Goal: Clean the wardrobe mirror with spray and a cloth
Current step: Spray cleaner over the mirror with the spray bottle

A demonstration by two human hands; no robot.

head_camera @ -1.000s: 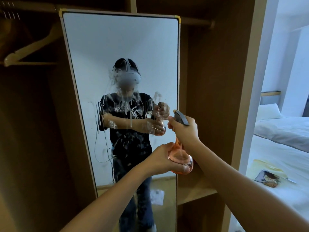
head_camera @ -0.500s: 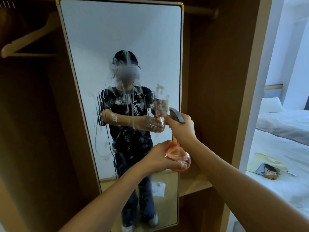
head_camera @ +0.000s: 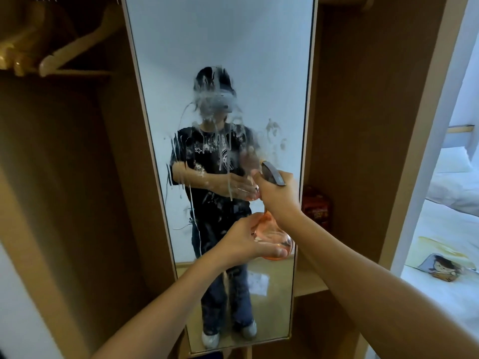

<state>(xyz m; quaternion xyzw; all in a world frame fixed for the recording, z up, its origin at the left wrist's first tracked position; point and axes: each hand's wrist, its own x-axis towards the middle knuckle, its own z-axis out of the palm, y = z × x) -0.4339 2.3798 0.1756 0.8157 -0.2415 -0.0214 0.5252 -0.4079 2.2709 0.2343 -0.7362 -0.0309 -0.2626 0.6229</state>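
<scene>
Firstly, right hand [head_camera: 278,195]: curled round the neck of the spray bottle [head_camera: 272,235], fingers wrapped at the grey trigger head [head_camera: 273,174], nozzle turned toward the glass.
Left hand [head_camera: 246,240]: cupped under and around the bottle's round base, fingers curved against it.
Bottle: clear orange-pink, bulbous below and narrow above; smooth and glossy, probably slick if wet.
Mirror [head_camera: 220,60]: just ahead of both hands, tall and narrow, thin pale frame; white foam and long runs sit level with and above the hands, thinning to streaks below.
Cloth: none identifiable near either hand; both are taken up by the bottle.
Risk, drips: the runs look likely to reach the lower frame and wood before wiping, since no hand is free.
Risk, overspray: the nozzle sits near the mirror's right edge, so mist could land on the wardrobe panel [head_camera: 363,125] and the red box [head_camera: 315,206] just beyond the right hand.
Risk, slip: a damp, rounded base may slide in the left palm.
Wood: matt brown, flat, likely to mark when wet.
</scene>
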